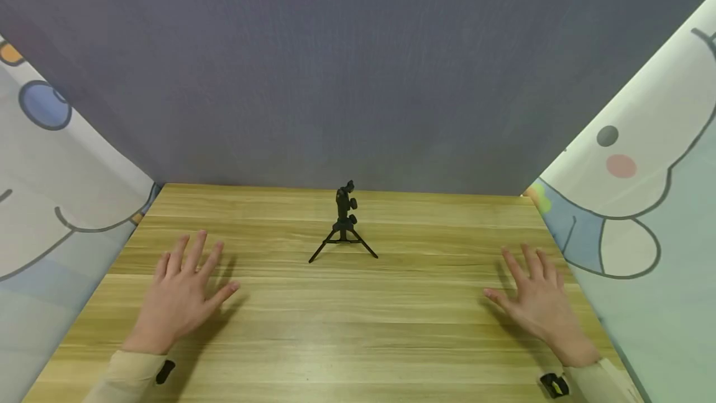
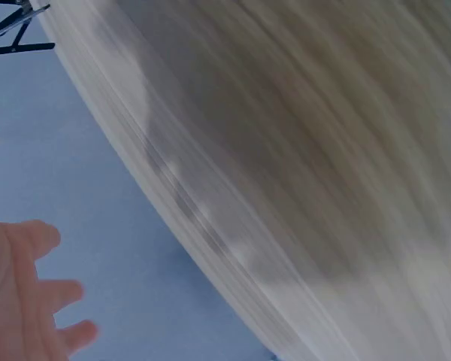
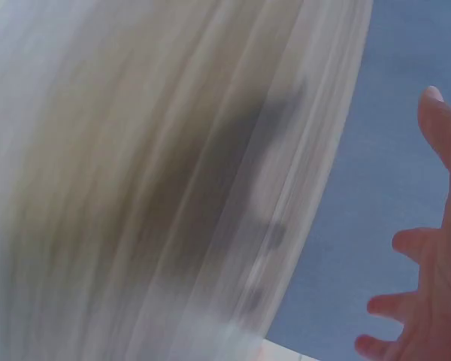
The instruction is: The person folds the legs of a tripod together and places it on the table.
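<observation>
A small black tripod (image 1: pixel 344 219) with knobs on its side stands upright towards the back of the wooden table, between the two hands and apart from both. On the left side, the left hand (image 1: pixel 181 297) is spread palm down over the table, holding nothing. The right hand (image 1: pixel 537 303) is likewise spread over the right side with nothing in it. Part of the tripod (image 2: pixel 19 34) shows at the top corner of the left wrist view. Shadows fall below both hands in the wrist views.
The wooden table (image 1: pixel 347 322) meets a grey back panel (image 1: pixel 347 73). Panels with cartoon prints flank it on the left (image 1: pixel 61 191) and right (image 1: pixel 632 204). Each sleeve has a dark piece at the wrist, one being a black strap (image 1: pixel 554 384) on the right.
</observation>
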The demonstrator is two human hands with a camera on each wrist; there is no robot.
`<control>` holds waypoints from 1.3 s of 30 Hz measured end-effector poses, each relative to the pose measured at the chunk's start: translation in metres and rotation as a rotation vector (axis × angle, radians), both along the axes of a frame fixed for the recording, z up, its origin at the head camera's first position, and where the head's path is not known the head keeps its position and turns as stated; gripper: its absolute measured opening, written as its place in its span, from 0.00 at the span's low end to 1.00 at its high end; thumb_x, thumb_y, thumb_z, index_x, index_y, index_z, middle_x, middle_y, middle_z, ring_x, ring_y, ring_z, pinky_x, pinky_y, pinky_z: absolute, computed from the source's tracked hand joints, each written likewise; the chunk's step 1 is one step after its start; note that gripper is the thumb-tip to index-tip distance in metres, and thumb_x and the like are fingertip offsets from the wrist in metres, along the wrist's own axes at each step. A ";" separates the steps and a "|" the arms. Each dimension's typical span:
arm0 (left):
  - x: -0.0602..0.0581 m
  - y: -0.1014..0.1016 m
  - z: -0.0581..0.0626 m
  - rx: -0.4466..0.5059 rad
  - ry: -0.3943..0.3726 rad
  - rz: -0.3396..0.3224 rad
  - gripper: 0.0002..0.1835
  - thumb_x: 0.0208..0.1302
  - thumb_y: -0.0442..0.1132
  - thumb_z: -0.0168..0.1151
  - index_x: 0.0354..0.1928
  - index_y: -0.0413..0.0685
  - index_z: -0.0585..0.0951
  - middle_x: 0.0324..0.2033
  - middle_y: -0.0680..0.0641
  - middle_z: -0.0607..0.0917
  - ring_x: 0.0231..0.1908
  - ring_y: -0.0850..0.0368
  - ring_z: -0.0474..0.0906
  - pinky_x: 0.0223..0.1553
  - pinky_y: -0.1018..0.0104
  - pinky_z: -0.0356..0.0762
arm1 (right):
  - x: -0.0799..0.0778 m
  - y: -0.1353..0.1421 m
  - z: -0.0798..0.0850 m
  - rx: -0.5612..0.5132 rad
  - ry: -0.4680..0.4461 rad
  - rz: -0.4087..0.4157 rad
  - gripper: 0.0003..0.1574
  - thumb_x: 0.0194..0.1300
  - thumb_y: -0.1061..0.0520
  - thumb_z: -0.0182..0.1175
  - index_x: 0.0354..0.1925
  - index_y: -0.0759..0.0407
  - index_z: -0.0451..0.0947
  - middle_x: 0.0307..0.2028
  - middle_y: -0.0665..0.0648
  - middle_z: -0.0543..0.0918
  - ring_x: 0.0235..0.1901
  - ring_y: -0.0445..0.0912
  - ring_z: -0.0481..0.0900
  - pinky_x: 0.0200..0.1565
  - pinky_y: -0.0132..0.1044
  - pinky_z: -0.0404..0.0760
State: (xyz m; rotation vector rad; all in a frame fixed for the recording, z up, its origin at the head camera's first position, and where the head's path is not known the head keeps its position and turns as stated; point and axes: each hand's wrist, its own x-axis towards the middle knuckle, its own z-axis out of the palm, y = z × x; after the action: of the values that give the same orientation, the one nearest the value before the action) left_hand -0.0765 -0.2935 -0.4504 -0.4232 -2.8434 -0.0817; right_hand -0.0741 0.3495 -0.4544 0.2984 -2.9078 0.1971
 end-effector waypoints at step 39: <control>-0.036 0.073 -0.008 0.488 -0.136 -0.104 0.26 0.74 0.53 0.56 0.63 0.42 0.77 0.57 0.39 0.80 0.50 0.42 0.80 0.47 0.43 0.79 | -0.036 -0.121 0.002 -0.558 0.108 0.212 0.33 0.61 0.59 0.71 0.62 0.66 0.75 0.56 0.65 0.80 0.50 0.62 0.79 0.45 0.57 0.80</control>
State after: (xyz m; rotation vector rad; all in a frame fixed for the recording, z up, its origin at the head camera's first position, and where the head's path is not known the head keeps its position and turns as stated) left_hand -0.1121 -0.2203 -0.4580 -0.4670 -2.7914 -0.8303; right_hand -0.1104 0.2281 -0.4521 0.4945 -2.5718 0.9649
